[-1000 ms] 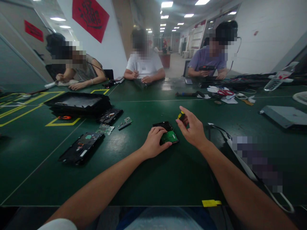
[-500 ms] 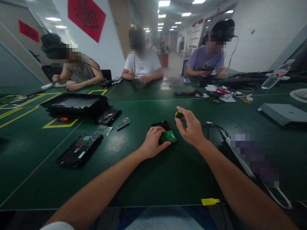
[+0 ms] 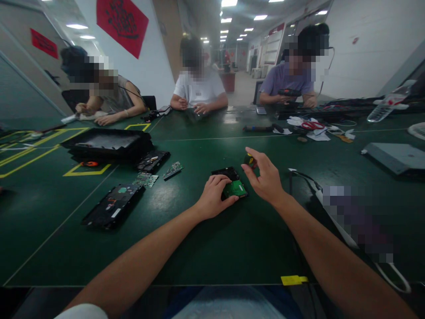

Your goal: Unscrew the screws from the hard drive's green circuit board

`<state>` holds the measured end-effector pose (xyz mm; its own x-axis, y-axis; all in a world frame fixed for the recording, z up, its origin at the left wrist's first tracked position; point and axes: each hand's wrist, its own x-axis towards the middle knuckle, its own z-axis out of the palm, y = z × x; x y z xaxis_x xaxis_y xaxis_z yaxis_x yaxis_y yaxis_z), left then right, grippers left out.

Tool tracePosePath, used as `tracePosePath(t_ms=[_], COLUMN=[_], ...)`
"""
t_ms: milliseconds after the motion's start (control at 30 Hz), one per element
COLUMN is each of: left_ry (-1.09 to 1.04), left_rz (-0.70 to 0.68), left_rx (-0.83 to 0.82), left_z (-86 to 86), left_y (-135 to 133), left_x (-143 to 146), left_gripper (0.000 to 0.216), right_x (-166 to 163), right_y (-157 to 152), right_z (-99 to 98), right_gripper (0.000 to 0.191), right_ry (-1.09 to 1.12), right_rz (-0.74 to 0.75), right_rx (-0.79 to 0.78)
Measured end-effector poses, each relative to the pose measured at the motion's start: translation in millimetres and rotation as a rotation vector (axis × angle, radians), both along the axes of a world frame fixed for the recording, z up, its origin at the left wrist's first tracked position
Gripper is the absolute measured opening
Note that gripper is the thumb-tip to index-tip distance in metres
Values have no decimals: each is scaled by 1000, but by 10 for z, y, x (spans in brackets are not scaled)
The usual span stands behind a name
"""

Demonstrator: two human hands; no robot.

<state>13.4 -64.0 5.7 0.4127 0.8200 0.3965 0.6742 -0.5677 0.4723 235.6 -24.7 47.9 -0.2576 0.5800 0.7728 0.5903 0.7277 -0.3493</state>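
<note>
Left hand [image 3: 214,199] is spread over a small black rectangular drive w/ a green circuit board on top [image 3: 235,189], fingers across it & thumb at the near edge, holding it on the dark green tabletop [image 3: 219,252]. Right hand [image 3: 264,179] has a stubby yellow-and-black handle [image 3: 249,160] pinched btwn thumb & fingertips, just beside the drive; can't tell if it's touching. Off left, fyi: a flat black plastic casing [image 3: 116,206], plus a stack of black plastic trays [image 3: 109,144].
</note>
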Motion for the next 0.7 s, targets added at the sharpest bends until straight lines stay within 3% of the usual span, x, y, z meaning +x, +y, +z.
tracePosePath(t_ms=[400,567,700], left_ry=[7,11,15], left_rz=[6,6,18], left_rx=[-2,-8,-8], left_z=[6,-7,-29], left_y=[-2,4,15], left_x=[2,-2,-1], left_gripper=[50,50,50], right_x=[-6,-8,-9], right_y=[7,11,34], right_z=[-35,-65,-82], right_gripper=[53,56,55], right_ry=[40,86,83], right_rz=[-7,39,-2], right_rx=[2,-67,-15])
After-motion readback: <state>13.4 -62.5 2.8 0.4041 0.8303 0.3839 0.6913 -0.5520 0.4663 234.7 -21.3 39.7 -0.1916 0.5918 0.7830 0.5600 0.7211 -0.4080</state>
